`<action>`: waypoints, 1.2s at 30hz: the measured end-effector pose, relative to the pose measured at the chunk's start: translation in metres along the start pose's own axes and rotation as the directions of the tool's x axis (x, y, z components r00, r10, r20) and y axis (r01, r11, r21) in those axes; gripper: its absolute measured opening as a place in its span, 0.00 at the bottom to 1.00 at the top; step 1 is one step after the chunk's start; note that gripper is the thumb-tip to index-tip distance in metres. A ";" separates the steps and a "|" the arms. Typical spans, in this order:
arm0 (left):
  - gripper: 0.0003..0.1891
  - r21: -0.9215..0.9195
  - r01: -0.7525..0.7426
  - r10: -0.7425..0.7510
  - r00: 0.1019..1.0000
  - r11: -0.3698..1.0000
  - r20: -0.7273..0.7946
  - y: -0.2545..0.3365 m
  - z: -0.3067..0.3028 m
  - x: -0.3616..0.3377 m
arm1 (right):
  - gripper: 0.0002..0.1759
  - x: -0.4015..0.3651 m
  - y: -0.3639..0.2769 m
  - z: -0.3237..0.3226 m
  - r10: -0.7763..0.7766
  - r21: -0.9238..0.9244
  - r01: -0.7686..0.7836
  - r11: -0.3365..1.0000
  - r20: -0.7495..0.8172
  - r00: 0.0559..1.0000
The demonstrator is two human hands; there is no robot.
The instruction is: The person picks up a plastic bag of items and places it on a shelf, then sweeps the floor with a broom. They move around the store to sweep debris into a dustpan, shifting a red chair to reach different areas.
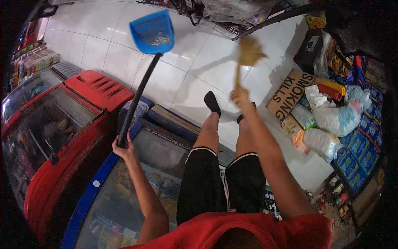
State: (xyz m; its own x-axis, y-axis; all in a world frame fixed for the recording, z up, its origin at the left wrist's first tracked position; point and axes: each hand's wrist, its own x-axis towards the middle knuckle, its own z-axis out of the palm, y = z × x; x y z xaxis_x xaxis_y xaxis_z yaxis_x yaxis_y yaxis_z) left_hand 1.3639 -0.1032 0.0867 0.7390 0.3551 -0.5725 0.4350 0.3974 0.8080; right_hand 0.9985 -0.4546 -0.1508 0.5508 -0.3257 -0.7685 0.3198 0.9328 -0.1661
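My left hand (pixel 124 148) is closed around the lower end of a long black handle, which runs up to a blue dustpan (pixel 152 31). Some pale debris (pixel 161 39) lies in the pan. In my right hand (pixel 241 99) is the handle of a broom (pixel 251 52), its yellowish-brown head blurred by motion. The broom head is over the white tiles, to the right of the dustpan and apart from it. Both tools point away from me, toward the far side of the floor.
A red freezer (pixel 99 89) and a blue-edged glass-top freezer (pixel 97 182) stand at the left. To the right are a "SMOKING KILLS" carton (pixel 288 93), filled plastic bags (pixel 325 141) and stacked blue packs (pixel 358 151). White tile floor (pixel 186 54) stretches ahead of my feet.
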 end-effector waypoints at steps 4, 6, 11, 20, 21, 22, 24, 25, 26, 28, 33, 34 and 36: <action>0.11 -0.156 0.087 -0.095 0.995 0.984 -0.044 -0.012 -0.010 0.001 | 0.14 -0.112 0.019 0.174 0.163 -0.327 -0.277 0.904 -0.335 0.928; 0.11 -0.368 0.174 -0.183 0.983 0.913 0.010 -0.010 -0.009 -0.002 | 0.17 -0.160 0.005 0.172 0.076 -0.522 -0.218 0.825 -0.279 0.957; 0.11 -0.404 0.117 -0.158 0.985 0.907 -0.069 0.001 -0.009 -0.015 | 0.25 -0.166 0.019 0.128 -0.493 -0.984 0.142 0.104 0.073 0.867; 0.10 -0.439 0.107 -0.223 0.949 0.892 -0.222 0.002 -0.035 -0.022 | 0.21 0.043 0.072 0.215 -0.020 -0.830 -0.109 0.547 -0.143 0.989; 0.10 -0.408 0.109 -0.217 0.949 0.906 -0.229 0.001 -0.033 -0.019 | 0.25 0.032 0.058 0.216 0.000 -0.865 -0.077 0.495 -0.089 0.996; 0.11 -0.414 0.095 -0.195 0.959 0.905 -0.206 0.002 -0.032 -0.020 | 0.28 0.007 0.049 0.209 -0.084 -0.963 -0.025 0.268 -0.049 0.995; 0.10 -0.431 0.107 -0.218 0.952 0.896 -0.216 0.001 -0.033 -0.018 | 0.29 -0.052 0.049 0.196 -0.255 -1.000 -0.003 0.003 -0.004 0.967; 0.10 -0.436 0.115 -0.228 0.949 0.893 -0.216 0.001 -0.033 -0.017 | 0.28 -0.067 0.052 0.194 -0.353 -1.000 -0.019 -0.006 -0.016 0.935; 0.10 -0.436 0.119 -0.232 0.949 0.892 -0.215 0.000 -0.033 -0.015 | 0.28 -0.059 0.055 0.190 -0.357 -1.000 -0.021 -0.007 -0.017 0.934; 0.10 -0.368 0.053 -0.150 0.959 0.928 -0.240 -0.004 -0.035 -0.016 | 0.23 -0.016 0.067 0.168 -0.611 -0.992 0.083 0.096 0.007 0.792; 0.10 -0.321 0.001 -0.072 0.975 0.947 -0.210 -0.008 -0.053 -0.010 | 0.13 0.203 0.068 0.168 -0.531 -0.874 0.120 0.470 -0.172 0.830; 0.10 -0.323 0.001 -0.072 0.975 0.947 -0.208 -0.011 -0.054 -0.012 | 0.15 0.218 0.083 0.182 -0.613 -0.903 0.149 0.402 -0.144 0.777; 0.09 -0.336 0.019 -0.109 0.962 0.942 -0.252 -0.017 -0.058 -0.017 | 0.18 0.209 0.114 0.184 -0.709 -0.958 0.178 0.225 -0.036 0.704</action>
State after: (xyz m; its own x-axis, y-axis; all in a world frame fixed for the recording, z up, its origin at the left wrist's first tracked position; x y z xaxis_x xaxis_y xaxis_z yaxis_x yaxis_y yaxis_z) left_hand 1.3136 -0.0668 0.0744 0.5339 0.5112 -0.6736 0.2503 0.6654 0.7033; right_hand 1.2920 -0.4442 -0.2163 0.1334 -0.8853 -0.4455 -0.5687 0.2997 -0.7660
